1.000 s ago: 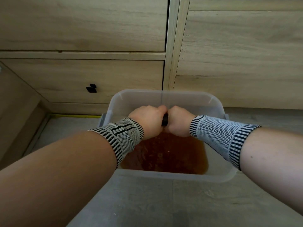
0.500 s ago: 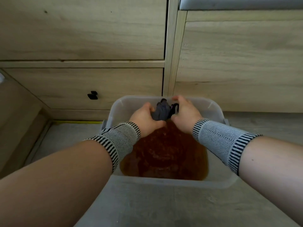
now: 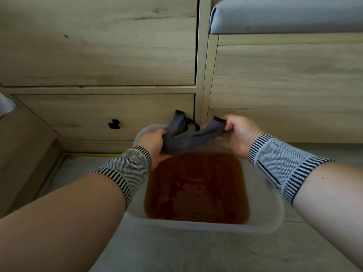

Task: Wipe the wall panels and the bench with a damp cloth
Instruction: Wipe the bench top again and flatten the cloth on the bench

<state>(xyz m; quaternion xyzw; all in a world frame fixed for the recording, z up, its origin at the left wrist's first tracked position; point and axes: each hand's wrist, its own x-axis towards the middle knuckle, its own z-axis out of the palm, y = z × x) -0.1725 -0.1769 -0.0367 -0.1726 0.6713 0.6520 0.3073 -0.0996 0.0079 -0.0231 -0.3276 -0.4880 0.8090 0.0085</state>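
Note:
A dark grey cloth (image 3: 188,137) hangs twisted between my two hands above a clear plastic tub (image 3: 208,226) of brown water. My left hand (image 3: 153,143) grips its left end, and my right hand (image 3: 238,134) pinches its right end. Light wooden wall panels (image 3: 98,52) fill the background. The bench's wooden front (image 3: 284,85) stands at the right, topped by a grey cushion (image 3: 284,14). Both wrists wear striped knitted bands.
A small black handle (image 3: 114,124) sits on the lower left drawer panel. A wooden side wall (image 3: 21,154) closes the left. The tub stands on a grey floor (image 3: 196,252), with a yellow strip (image 3: 88,154) along the panel base.
My hands have drawn apart and risen from the tub, stretching out the cloth that was wrung tight between the fists. The view has tilted up, showing the grey cushion.

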